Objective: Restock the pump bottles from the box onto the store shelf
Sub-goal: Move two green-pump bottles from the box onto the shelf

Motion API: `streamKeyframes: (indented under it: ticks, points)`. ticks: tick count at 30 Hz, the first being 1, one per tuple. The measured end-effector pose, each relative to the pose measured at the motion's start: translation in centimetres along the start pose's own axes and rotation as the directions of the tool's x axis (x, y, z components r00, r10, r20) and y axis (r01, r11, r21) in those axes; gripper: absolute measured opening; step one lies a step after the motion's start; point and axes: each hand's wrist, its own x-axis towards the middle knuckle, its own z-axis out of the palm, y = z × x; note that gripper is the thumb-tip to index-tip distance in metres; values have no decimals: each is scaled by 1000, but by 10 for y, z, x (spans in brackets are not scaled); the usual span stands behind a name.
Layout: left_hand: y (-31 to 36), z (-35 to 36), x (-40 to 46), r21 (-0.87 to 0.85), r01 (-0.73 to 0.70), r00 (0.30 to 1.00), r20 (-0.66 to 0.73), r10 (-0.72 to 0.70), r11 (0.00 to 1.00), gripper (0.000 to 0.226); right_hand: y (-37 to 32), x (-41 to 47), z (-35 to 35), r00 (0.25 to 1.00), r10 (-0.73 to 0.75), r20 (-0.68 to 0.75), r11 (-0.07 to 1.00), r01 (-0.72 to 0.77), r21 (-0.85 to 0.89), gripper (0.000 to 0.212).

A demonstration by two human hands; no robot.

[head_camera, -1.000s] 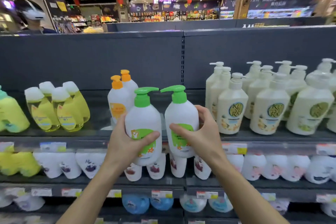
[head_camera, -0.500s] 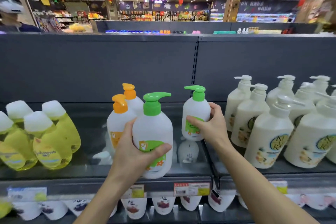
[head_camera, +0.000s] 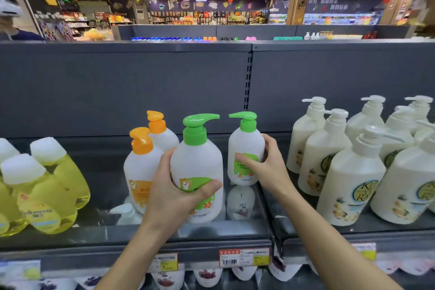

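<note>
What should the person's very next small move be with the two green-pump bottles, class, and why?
Probably let the right hand release the further green-pump bottle, which looks set down deep on the glass shelf. Then the left hand can stand the nearer green-pump bottle in front of it, beside the orange-pump bottles, where the shelf is open.

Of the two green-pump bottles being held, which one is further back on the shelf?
The one in the right hand: that green-pump bottle sits deeper, spout pointing left, unlike the nearer one.
</note>
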Motion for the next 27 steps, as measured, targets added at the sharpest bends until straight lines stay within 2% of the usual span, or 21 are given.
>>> streamKeyframes:
  ticks: [9,11,14,17,19,22,24,27]
  points:
    - [-5,10,5,122,6,1000,-19,-3,993,78,1,0,-1,999,8,40,1000,-7,-16,76]
    - [-3,13,6,155,16,1000,-19,-14,988,71,-4,-2,-3,998,25,64,999,-23,-38,85]
    - [0,20,7,206,27,999,-30,-21,978,68,-16,-11,-10,994,56,98,995,-48,-87,110]
    - [7,29,8,247,31,996,-85,-11,969,71,-21,-34,-27,995,46,85,976,-27,-218,113]
    - [10,32,10,245,25,994,-113,3,969,77,-19,-58,-42,989,15,145,913,45,-405,104]
    - [14,34,16,255,12,994,-109,16,967,87,-4,-95,-62,950,67,306,731,162,-663,95]
    - [14,36,23,299,-5,993,-107,39,954,81,11,-112,-70,929,93,357,610,231,-758,95]
    - [7,42,33,433,18,992,-124,40,901,83,26,-123,-72,941,28,338,481,284,-829,98]
